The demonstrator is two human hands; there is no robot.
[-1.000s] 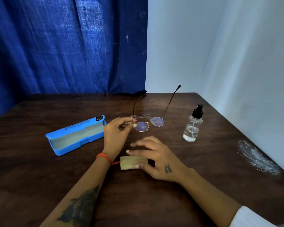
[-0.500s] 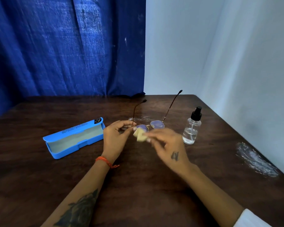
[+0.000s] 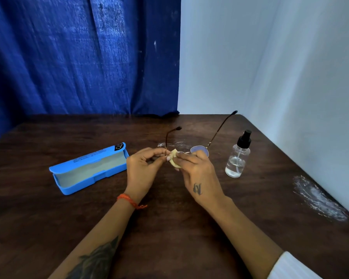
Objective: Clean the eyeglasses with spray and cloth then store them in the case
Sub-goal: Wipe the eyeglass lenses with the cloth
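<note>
Since the earlier frame, the cloth (image 3: 174, 160) is brought off the bench (image 3: 189, 228) and pressed against the left lens of the eyeglasses (image 3: 199, 151). The left hand (image 3: 144, 168) is closed in a pinch grip on the frame at the left hinge; the right hand (image 3: 197, 172) is clamped on the cloth, thumb and fingers folded around the lens. The eyeglasses are held just above the bench, between the open blue case (image 3: 89, 170) and the spray bottle (image 3: 238, 158), temples unfolded and pointing away. Excess pinch pressure could probably bend the thin wire frame. The round lenses appear bluish.
</note>
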